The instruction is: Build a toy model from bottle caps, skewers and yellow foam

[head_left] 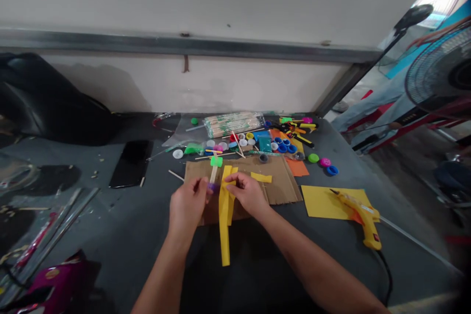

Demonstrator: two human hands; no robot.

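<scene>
The right hand (pixel 248 192) pinched the yellow strips (pixel 224 230), which reached over the near edge of the cardboard (pixel 282 190), while the left hand (pixel 189 202) held a small stick piece (pixel 214 173) by its purple lower end. Beyond the cardboard lay many bottle caps (pixel 282 148), and behind them a bag of wooden sticks (pixel 233 125).

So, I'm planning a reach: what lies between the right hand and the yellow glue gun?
In the head view, straight from the right hand to the glue gun: cardboard, a narrow strip of dark table, then the yellow sheet.
</scene>
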